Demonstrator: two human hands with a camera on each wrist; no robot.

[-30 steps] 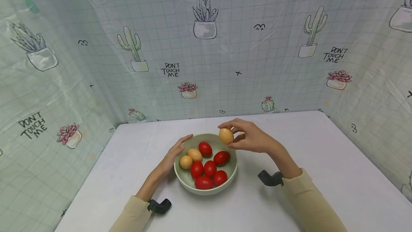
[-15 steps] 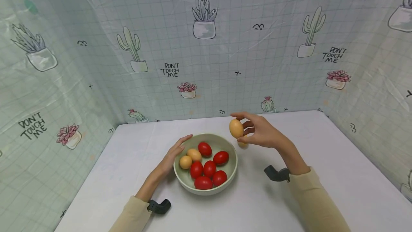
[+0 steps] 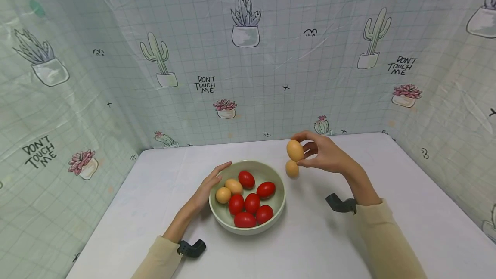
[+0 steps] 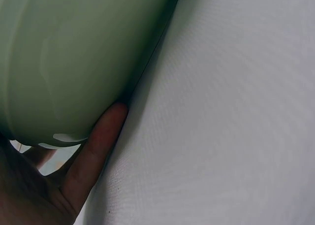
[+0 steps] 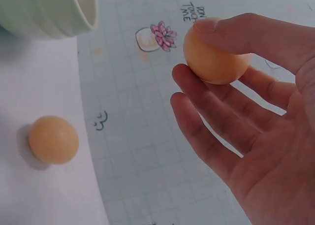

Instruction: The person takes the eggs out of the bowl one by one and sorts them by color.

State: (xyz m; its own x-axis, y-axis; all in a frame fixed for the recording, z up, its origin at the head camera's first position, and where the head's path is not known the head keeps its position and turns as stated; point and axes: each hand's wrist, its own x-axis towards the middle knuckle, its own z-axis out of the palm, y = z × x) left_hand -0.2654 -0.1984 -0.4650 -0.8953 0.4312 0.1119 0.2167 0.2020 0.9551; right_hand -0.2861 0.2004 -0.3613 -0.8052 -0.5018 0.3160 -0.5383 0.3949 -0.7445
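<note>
I see the right hand (image 3: 326, 154), pinching a yellow egg (image 3: 295, 150), has swung clear of the bowl (image 3: 248, 230), so that egg is now near the loose egg (image 3: 292, 169) on the bench (image 3: 325, 249); the left hand (image 3: 205, 189) rests, uncurled, against the bowl.

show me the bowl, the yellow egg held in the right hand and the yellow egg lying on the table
Bowl (image 4: 78, 62): left wrist view, on its outer wall.
Held egg (image 3: 295, 150): head view, middle of its shell.
Resting egg (image 5: 53, 140): right wrist view, middle of its shell.
</note>
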